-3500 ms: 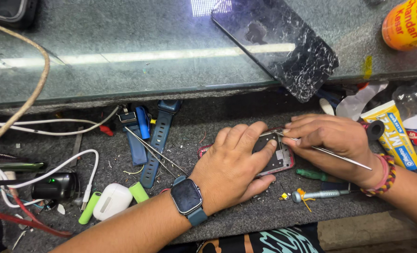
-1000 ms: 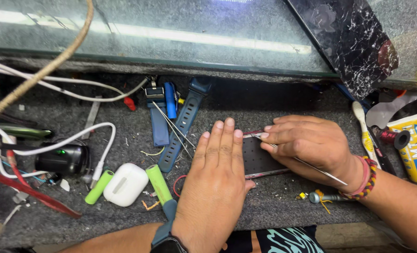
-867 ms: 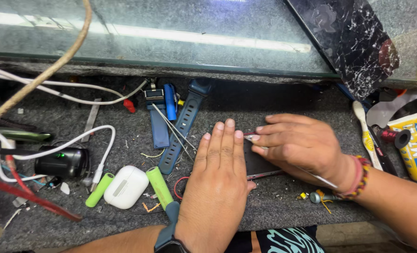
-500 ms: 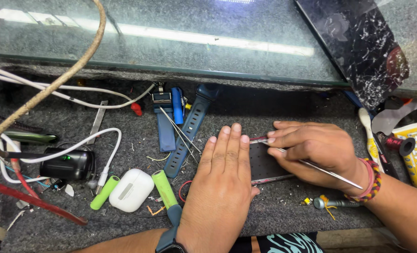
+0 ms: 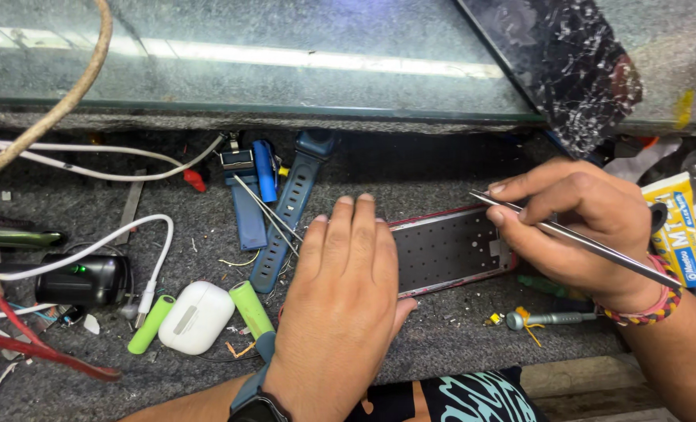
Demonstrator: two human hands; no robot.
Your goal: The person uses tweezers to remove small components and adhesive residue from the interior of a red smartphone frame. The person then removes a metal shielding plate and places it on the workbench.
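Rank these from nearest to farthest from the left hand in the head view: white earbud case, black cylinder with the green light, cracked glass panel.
From the left hand:
1. White earbud case, just to its left on the mat.
2. Black cylinder, farther left among the cables.
3. Cracked glass panel, far upper right on the glass counter.

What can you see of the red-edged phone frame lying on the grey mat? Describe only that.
The red-edged phone frame lies flat on the grey mat, its open side up. Inside is a dark metal-looking plate dotted with small holes. The flat left hand covers its left end; the right hand rests at its right end, holding thin metal tweezers.
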